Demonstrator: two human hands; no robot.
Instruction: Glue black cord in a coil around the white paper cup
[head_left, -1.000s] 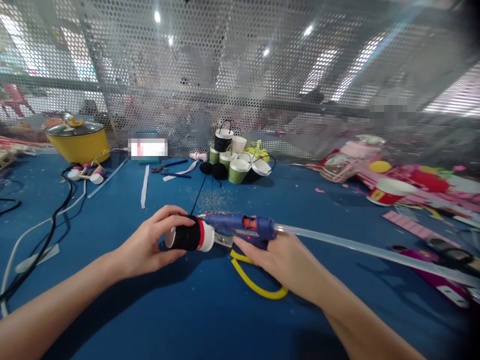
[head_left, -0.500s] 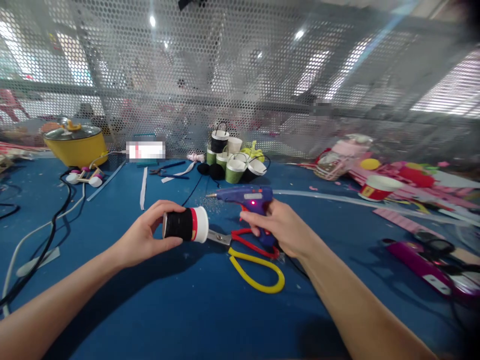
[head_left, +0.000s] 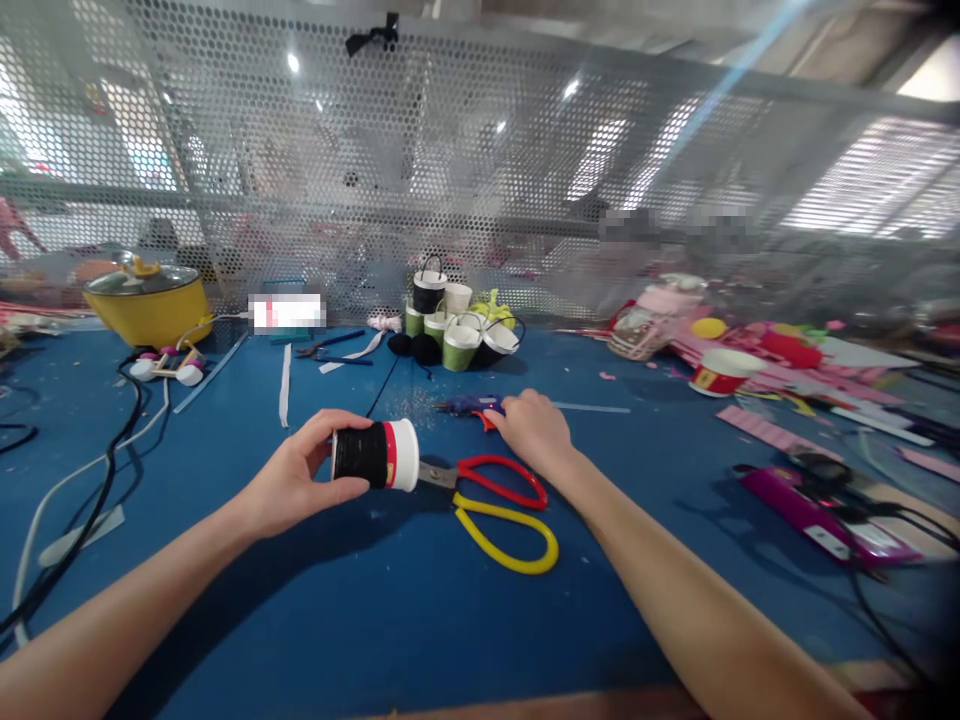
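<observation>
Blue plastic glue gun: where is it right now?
Head view, near mid-frame: the blue plastic glue gun is at the right hand, which covers its rear end, beyond the metal scissors with red and yellow handles.

Black-wound cup (head_left: pixel 361 456) | tipped sideways | blue glue gun (head_left: pixel 472 404) | pointing left

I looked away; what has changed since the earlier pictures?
The right hand, still on the blue plastic glue gun, moved it forward from the black-wrapped white cup, apparently onto the blue table. The left hand still holds the cup; the red-and-yellow-handled scissors stayed.
</observation>
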